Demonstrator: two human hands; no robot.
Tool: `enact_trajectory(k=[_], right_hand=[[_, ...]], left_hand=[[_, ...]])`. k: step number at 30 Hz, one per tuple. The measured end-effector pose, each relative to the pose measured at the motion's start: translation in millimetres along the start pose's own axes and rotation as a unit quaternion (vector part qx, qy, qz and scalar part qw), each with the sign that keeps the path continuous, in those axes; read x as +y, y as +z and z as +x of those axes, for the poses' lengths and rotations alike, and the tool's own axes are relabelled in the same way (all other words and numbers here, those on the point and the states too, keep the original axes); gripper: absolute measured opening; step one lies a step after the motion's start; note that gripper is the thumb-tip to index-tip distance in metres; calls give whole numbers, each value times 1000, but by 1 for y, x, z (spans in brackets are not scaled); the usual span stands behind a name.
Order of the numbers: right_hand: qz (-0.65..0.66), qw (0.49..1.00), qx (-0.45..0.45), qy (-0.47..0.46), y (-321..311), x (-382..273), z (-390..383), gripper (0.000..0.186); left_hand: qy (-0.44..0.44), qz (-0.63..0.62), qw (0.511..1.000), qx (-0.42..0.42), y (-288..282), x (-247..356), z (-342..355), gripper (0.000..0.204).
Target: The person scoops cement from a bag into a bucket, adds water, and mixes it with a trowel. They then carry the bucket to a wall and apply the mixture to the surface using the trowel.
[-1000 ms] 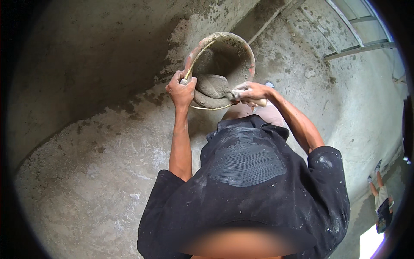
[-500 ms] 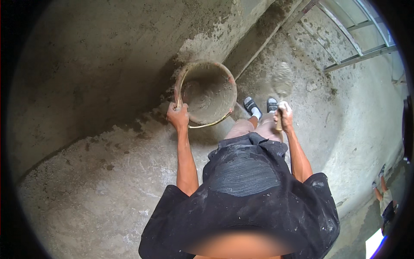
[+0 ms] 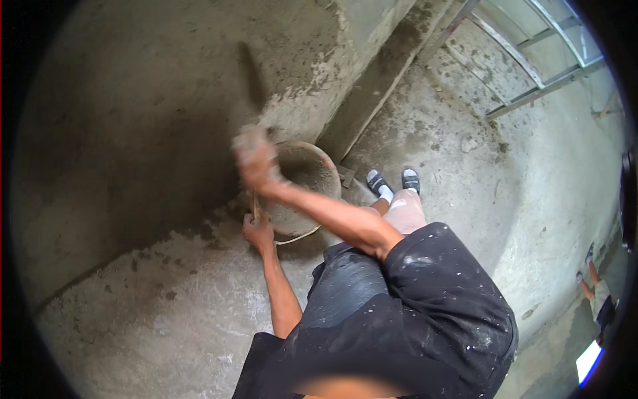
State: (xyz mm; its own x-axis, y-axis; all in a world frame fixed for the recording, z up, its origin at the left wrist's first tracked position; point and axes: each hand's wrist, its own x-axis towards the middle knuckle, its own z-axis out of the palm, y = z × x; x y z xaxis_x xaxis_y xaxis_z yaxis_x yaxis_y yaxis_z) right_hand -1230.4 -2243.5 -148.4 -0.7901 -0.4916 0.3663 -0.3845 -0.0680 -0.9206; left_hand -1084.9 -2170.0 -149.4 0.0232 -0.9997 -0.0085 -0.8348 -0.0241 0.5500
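Grey wall [image 3: 133,133] left of round mortar-smeared bucket [image 3: 330,169], concrete floor [image 3: 465,193] right; left hand [image 3: 259,233] clenching left rim, right hand [image 3: 254,159] gripping dark-bladed trowel [image 3: 251,76].

Bucket Before the Person, Trowel Across Its Left

From where I stood, the bucket [image 3: 335,176] was ahead of the person's body, just beside the foot of the wall [image 3: 133,106], which ran along the left edge of the floor [image 3: 173,299]. The left hand [image 3: 259,231] lay at the bucket's near left rim. The right hand [image 3: 256,159] crossed over to the bucket's left side, the trowel [image 3: 251,76] in it reaching farther forward. Two sandals [image 3: 411,181] were to the bucket's right. Toward the floor's far right corner stood a metal frame [image 3: 525,63]; a second person [image 3: 601,299] was well apart, far right.
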Motion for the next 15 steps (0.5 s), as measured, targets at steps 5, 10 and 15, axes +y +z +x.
enact_trajectory(k=[5, 10, 15], right_hand=[[394, 889, -85, 216, -78, -100, 52, 28], [68, 961, -158, 218, -179, 45, 10, 38], [-124, 864, -429, 232, -296, 91, -34, 41]], left_hand=[[-69, -27, 997, 31, -6, -9, -14, 13], [-19, -40, 999, 8, 6, -1, -16, 20], [-6, -10, 1000, 1, 18, 24, -20, 20]])
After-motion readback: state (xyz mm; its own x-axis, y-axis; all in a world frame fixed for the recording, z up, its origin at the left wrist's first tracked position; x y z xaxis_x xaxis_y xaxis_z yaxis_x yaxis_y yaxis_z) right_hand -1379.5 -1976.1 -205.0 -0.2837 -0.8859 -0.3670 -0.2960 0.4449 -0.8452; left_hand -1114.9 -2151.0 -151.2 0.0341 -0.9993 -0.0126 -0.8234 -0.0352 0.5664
